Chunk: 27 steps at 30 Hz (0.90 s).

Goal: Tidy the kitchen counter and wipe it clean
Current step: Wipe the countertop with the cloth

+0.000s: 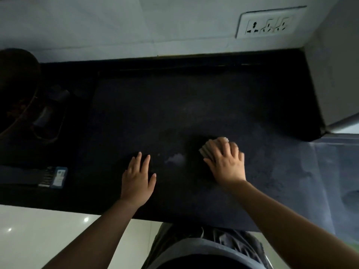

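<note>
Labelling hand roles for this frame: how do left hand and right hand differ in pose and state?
The left hand lies flat and empty on the dark counter, fingers spread; the right hand presses down on a pale cloth. The left hand sits nearer the counter's front edge; the right hand reaches further back and to the right. The right hand looks slightly motion-blurred; the left is sharp. Both are bare, palm down.

The counter [194, 98] lies bare behind both hands; a stove [29, 105] blocks its left end, a wall [334, 74] its right.
</note>
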Available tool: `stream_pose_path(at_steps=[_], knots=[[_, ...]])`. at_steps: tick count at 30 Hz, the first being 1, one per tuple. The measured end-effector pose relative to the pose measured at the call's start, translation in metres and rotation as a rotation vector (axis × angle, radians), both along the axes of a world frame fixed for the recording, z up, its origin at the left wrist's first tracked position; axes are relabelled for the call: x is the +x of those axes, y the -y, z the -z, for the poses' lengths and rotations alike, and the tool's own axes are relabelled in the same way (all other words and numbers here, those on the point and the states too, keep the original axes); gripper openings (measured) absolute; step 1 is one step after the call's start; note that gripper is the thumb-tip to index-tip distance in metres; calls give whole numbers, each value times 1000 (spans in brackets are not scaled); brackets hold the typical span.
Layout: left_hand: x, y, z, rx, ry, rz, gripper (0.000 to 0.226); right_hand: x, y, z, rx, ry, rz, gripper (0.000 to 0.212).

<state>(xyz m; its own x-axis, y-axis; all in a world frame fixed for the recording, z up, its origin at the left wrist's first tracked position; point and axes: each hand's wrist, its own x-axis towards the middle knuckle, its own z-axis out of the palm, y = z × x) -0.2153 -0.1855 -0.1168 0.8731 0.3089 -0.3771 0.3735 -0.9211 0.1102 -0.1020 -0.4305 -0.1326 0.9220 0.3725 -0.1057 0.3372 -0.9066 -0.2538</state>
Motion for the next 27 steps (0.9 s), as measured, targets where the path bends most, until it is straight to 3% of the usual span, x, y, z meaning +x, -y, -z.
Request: stream_pose_path(at_steps=[6,16,20,24,27], knots=[[0,-4,-9,-36,-7,-20,65,38,-25,-8,-29,-47,149,56],[-12,-24,-8,-68,71,56,60,-35,-21,-2,-19,10,-112,53],[-21,-52,-7,-70,95,109,60,-39,-29,-5,-34,13,15,50],[-27,-92,-1,-15,78,132,61,-35,-81,-12,-9,-68,303,53],[-30,-113,4,0,63,176,61,-32,-124,-18,-7,-52,296,53]])
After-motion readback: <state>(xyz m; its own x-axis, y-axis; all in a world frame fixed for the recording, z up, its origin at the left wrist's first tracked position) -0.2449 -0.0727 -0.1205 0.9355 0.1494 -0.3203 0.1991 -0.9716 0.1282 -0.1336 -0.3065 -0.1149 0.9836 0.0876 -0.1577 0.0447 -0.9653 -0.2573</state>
